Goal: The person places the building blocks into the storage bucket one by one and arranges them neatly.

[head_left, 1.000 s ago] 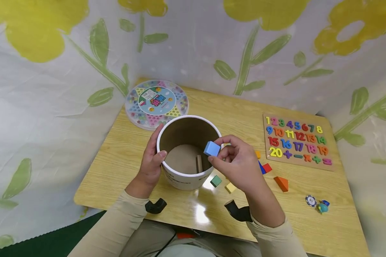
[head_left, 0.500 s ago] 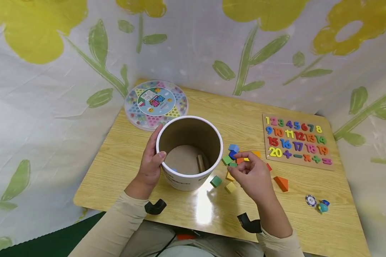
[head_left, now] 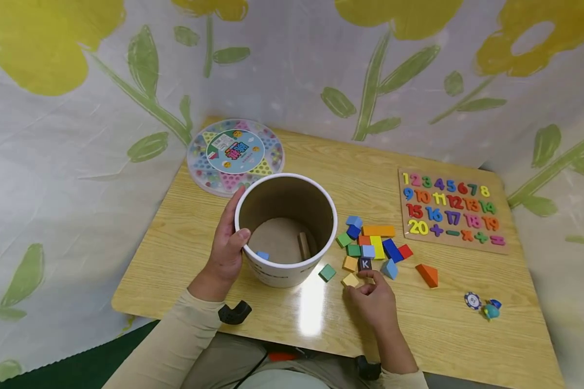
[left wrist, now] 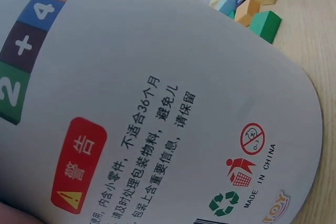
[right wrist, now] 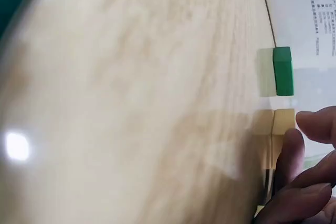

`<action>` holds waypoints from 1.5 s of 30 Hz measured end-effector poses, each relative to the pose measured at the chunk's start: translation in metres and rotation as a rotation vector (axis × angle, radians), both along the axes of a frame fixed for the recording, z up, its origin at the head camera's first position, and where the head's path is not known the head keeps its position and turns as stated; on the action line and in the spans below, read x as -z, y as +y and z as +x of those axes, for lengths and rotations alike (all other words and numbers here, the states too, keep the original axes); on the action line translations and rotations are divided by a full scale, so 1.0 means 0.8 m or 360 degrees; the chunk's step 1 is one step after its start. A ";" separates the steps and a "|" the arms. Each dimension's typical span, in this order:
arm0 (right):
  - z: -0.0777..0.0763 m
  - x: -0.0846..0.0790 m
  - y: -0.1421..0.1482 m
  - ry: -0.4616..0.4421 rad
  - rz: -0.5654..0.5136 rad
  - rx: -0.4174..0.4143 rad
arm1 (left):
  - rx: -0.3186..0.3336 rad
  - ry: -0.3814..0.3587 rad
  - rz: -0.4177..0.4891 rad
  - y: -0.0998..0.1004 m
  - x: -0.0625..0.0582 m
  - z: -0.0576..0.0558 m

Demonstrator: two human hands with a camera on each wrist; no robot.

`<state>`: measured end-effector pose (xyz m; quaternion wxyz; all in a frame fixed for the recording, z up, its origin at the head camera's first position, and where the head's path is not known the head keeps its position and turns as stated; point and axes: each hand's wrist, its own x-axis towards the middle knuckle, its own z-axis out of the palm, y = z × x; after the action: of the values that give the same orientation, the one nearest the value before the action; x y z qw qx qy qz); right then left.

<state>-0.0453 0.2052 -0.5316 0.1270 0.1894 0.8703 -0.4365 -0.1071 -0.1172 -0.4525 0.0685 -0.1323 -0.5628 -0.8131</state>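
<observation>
A white bucket [head_left: 282, 274] stands on the table, and my left hand [head_left: 225, 246] grips its left side with the thumb over the rim. Inside the bucket lie a brown wooden block [head_left: 304, 246] and a light blue block [head_left: 262, 255]. My right hand [head_left: 376, 302] is at a pale yellow block [head_left: 350, 280] to the right of the bucket. In the right wrist view, thumb and forefinger are apart beside this pale yellow block [right wrist: 284, 121]. A green block [head_left: 327, 273] lies close by. The left wrist view is mostly filled by the bucket's printed wall [left wrist: 173, 51].
Several colored blocks lie behind the right hand, among them a black block marked K [head_left: 364, 263] and an orange bar [head_left: 378, 231]. A number board [head_left: 455, 240] lies at the right, a round marble game [head_left: 236, 151] at the back left. An orange triangle block [head_left: 427, 275] and a poker chip [head_left: 472, 300] lie farther right.
My right hand held a light blue block over the bucket, let it drop inside, then moved right and down to the pale yellow block. The left hand has stayed on the bucket.
</observation>
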 end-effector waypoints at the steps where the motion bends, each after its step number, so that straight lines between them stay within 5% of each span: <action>1: 0.000 0.000 -0.001 -0.0002 0.0012 0.0003 | 0.0002 0.0000 -0.0006 0.000 0.000 0.000; 19: -0.005 0.003 -0.006 -0.0019 0.0118 -0.0080 | -0.0005 0.0001 -0.0039 -0.003 -0.003 0.002; 31: -0.007 -0.018 -0.006 -0.0010 0.0101 -0.0132 | -0.0007 -0.0019 -0.0079 -0.003 0.000 0.002; 37: -0.015 -0.069 -0.001 0.0121 0.0043 -0.0212 | -0.0006 -0.0020 -0.0101 -0.002 -0.001 0.002; 45: -0.035 -0.186 0.004 0.0510 -0.0102 -0.0454 | -0.0003 -0.0033 -0.0119 -0.005 0.000 0.002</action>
<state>-0.0736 0.2080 -0.3831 0.0533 -0.0116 0.8831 -0.4660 -0.1056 -0.1212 -0.4527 0.0585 -0.1256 -0.5937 -0.7927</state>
